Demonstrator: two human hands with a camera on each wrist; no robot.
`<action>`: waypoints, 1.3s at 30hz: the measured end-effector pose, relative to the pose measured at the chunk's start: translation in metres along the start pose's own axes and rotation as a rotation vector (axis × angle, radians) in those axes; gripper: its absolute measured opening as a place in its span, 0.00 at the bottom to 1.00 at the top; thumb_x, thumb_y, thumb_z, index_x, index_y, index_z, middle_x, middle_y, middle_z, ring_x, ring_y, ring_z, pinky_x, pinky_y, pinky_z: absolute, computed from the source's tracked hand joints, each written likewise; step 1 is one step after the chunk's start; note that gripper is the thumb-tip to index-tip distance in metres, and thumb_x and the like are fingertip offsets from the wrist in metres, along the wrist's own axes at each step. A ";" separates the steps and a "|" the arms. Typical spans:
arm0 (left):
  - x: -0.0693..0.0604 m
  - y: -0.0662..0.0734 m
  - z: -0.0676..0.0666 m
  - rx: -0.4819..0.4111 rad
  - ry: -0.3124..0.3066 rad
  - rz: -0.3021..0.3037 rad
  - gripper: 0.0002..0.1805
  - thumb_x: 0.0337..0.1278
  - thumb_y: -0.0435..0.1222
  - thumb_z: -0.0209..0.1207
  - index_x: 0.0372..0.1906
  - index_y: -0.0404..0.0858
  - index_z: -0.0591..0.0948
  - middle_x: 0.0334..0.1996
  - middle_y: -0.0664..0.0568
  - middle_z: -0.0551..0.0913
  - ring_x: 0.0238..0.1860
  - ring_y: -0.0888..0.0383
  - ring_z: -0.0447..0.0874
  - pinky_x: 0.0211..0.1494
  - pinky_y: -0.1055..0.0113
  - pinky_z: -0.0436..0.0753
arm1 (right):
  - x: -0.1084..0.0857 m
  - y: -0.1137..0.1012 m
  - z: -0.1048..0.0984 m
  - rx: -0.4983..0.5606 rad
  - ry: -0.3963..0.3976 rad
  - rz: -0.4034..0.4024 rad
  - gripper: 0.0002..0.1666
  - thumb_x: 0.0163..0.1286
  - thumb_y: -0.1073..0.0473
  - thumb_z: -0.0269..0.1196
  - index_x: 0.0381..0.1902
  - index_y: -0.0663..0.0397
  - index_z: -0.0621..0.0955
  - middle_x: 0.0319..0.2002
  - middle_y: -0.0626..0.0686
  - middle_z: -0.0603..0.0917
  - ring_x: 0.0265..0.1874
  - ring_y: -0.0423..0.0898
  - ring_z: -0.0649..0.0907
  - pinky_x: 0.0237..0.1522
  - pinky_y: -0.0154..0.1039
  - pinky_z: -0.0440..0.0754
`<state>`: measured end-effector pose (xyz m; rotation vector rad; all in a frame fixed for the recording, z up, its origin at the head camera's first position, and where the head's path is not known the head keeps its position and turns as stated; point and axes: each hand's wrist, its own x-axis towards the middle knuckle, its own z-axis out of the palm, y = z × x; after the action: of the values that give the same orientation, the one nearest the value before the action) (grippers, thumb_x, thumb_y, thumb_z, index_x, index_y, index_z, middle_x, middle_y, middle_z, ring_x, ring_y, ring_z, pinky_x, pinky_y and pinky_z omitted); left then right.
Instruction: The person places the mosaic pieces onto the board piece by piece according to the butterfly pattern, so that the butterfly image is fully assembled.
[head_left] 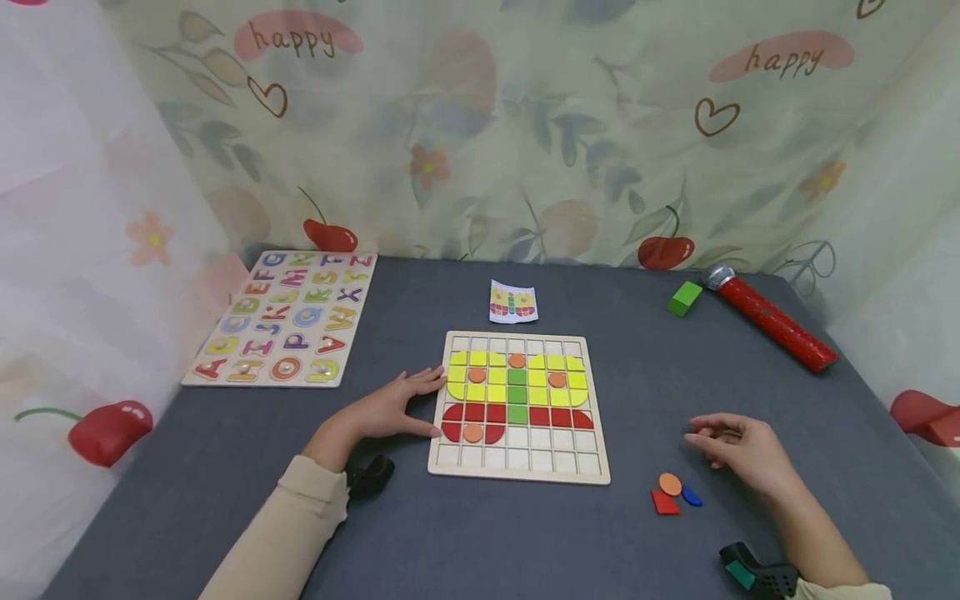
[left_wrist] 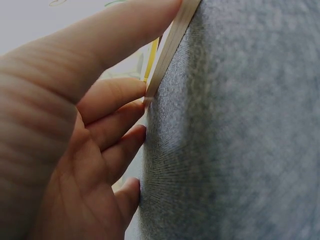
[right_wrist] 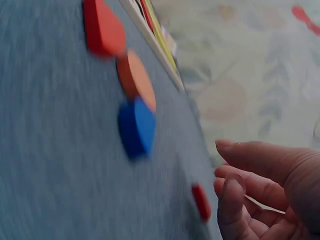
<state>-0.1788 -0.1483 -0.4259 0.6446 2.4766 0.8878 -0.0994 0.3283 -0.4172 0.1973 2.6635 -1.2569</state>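
Observation:
A square wooden frame board point(head_left: 517, 479) holds yellow, green, orange and red flat pieces in a butterfly shape, with white cells around them. My left hand point(head_left: 390, 408) touches the board's left edge, thumb and fingers spread. The left wrist view shows the thumb point(left_wrist: 125, 30) along the wooden edge. To the board's right, my right hand point(head_left: 738, 450) hovers low over the cloth, fingers loosely bent. A small red piece point(right_wrist: 201, 202) lies just beside its fingertips, apart from them. Nearby lie a red piece point(head_left: 664, 502), an orange disc point(head_left: 670, 484) and a blue piece point(head_left: 692, 496).
Behind the board stands a small butterfly picture card point(head_left: 513, 302). An alphabet puzzle board point(head_left: 281, 321) lies at the back left. At the back right are a green block point(head_left: 684, 298) and a red microphone point(head_left: 776, 323). Printed curtains point(head_left: 480, 167) enclose the grey table point(head_left: 465, 542).

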 end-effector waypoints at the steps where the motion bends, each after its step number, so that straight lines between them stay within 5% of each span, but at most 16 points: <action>1: 0.000 0.000 0.000 0.000 0.000 0.001 0.49 0.42 0.51 0.69 0.71 0.45 0.59 0.74 0.54 0.51 0.75 0.51 0.42 0.75 0.47 0.39 | 0.000 0.004 -0.002 -0.011 0.022 0.011 0.33 0.60 0.45 0.65 0.53 0.66 0.77 0.29 0.45 0.79 0.21 0.38 0.78 0.26 0.34 0.81; 6: 0.000 0.000 0.000 -0.003 0.001 -0.001 0.49 0.42 0.51 0.69 0.71 0.45 0.59 0.74 0.54 0.51 0.75 0.51 0.42 0.75 0.47 0.39 | 0.001 0.018 -0.007 -0.053 0.085 0.029 0.35 0.59 0.45 0.66 0.54 0.68 0.76 0.28 0.44 0.77 0.20 0.36 0.77 0.24 0.33 0.80; 21: -0.001 0.003 0.000 -0.010 -0.006 -0.011 0.49 0.43 0.50 0.68 0.71 0.45 0.59 0.74 0.54 0.50 0.75 0.50 0.41 0.75 0.47 0.39 | 0.003 0.017 -0.001 -0.108 0.079 0.005 0.32 0.59 0.47 0.67 0.52 0.67 0.76 0.35 0.53 0.79 0.19 0.38 0.77 0.22 0.34 0.78; 28: -0.002 0.003 -0.001 -0.005 0.003 -0.015 0.49 0.43 0.50 0.69 0.71 0.45 0.58 0.74 0.53 0.50 0.75 0.49 0.41 0.75 0.46 0.39 | 0.009 0.013 -0.002 -0.096 -0.004 -0.091 0.28 0.58 0.50 0.68 0.49 0.62 0.76 0.37 0.54 0.78 0.20 0.39 0.74 0.23 0.33 0.75; 34: -0.001 0.002 -0.001 -0.004 -0.002 -0.004 0.48 0.43 0.49 0.69 0.71 0.45 0.59 0.74 0.54 0.50 0.75 0.51 0.41 0.75 0.48 0.38 | 0.017 0.004 -0.002 -0.002 -0.121 -0.179 0.19 0.64 0.59 0.62 0.47 0.69 0.75 0.32 0.53 0.80 0.23 0.36 0.78 0.27 0.33 0.81; 39: -0.002 0.002 0.000 -0.011 0.000 0.003 0.48 0.44 0.49 0.69 0.71 0.44 0.59 0.74 0.53 0.51 0.75 0.50 0.41 0.75 0.47 0.39 | 0.026 -0.005 0.005 -0.046 -0.150 -0.209 0.21 0.62 0.59 0.64 0.47 0.70 0.75 0.30 0.53 0.78 0.22 0.35 0.76 0.26 0.33 0.80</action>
<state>-0.1771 -0.1480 -0.4244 0.6441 2.4700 0.9019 -0.1249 0.3223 -0.4229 -0.1804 2.6329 -1.2132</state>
